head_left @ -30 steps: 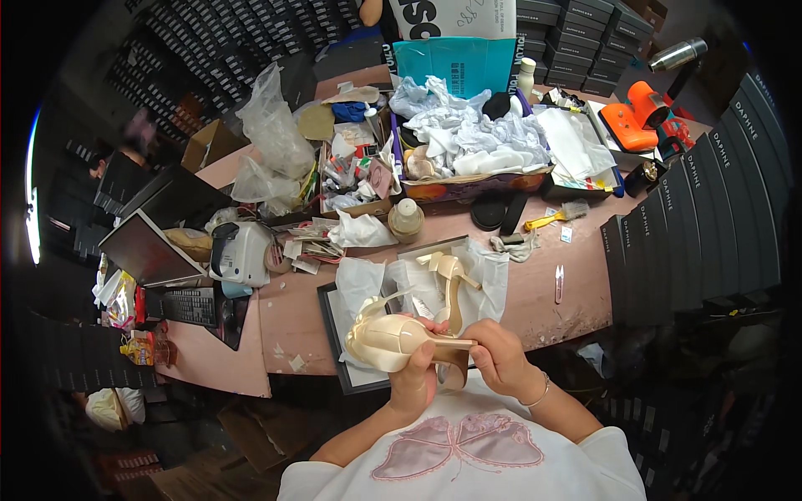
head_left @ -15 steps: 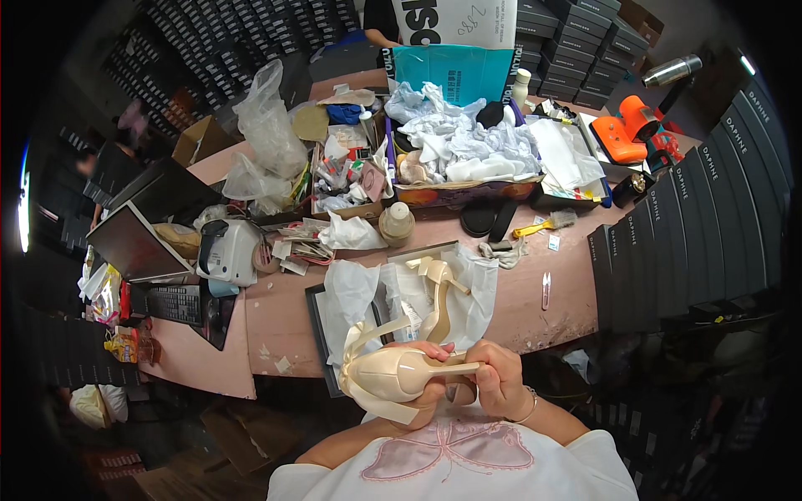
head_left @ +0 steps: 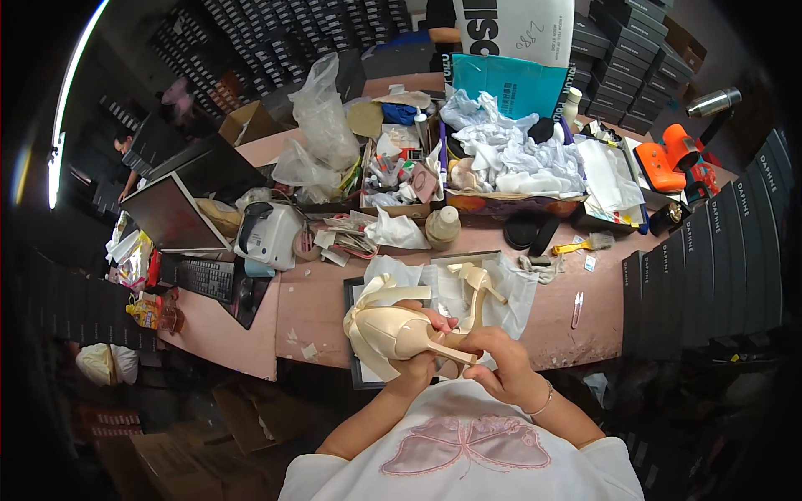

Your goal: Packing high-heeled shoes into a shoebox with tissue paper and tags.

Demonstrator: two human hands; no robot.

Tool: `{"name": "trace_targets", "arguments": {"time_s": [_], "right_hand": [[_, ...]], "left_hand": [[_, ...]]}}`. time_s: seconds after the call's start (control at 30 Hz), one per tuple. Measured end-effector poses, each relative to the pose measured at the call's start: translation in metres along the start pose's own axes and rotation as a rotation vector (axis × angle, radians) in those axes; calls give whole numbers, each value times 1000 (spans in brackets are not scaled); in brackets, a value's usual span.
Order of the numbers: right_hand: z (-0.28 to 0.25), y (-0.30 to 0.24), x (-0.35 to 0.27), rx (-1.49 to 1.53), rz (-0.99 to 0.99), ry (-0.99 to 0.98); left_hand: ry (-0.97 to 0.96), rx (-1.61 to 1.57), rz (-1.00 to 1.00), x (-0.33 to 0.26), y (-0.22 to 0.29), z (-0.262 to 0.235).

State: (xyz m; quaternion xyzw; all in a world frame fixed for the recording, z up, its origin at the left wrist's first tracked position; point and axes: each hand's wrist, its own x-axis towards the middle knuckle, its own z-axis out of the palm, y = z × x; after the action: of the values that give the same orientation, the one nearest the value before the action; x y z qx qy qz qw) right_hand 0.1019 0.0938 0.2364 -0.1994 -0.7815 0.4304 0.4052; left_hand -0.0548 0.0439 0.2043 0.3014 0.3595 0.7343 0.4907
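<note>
- Clamping a cream shoe [head_left: 386,331] in the left hand [head_left: 411,376], above a box [head_left: 357,369] on the bench [head_left: 317,305].
- Curling the right hand [head_left: 510,369] about its heel tip; unable to tell if clamped.
- Facing a second shoe [head_left: 477,278] in the box.
- Having snips [head_left: 577,310] farther right.

I see the shoe [head_left: 388,332] is farther over the box [head_left: 357,374] now, up from its near edge. The heel [head_left: 455,354] slants more away from the box, and the right hand [head_left: 511,369] spreads wider around it.
</note>
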Motion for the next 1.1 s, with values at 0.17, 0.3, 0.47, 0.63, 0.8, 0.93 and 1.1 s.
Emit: {"name": "trace_targets", "arguments": {"time_s": [0.17,0.3,0.47,0.63,0.8,0.93,1.1], "right_hand": [[11,10,-5,-118,-202,31],[12,16,-11,-74,-254,60],[-1,4,1,-12,-374,111],[-4,-9,3,145,-351,191],[-2,-10,-7,127,-207,195],[0,-15,-9,249,-96,175],[4,-20,-10,383,43,159]], "left_hand": [[-2,0,-14,-5,5,6],[-55,48,-24,-12,4,11],[-201,-28,56,-15,32,36],[-495,174,211,-4,53,31],[-318,135,364,-14,24,36],[-202,98,406,-20,10,35],[-151,196,413,-22,8,33]]}}
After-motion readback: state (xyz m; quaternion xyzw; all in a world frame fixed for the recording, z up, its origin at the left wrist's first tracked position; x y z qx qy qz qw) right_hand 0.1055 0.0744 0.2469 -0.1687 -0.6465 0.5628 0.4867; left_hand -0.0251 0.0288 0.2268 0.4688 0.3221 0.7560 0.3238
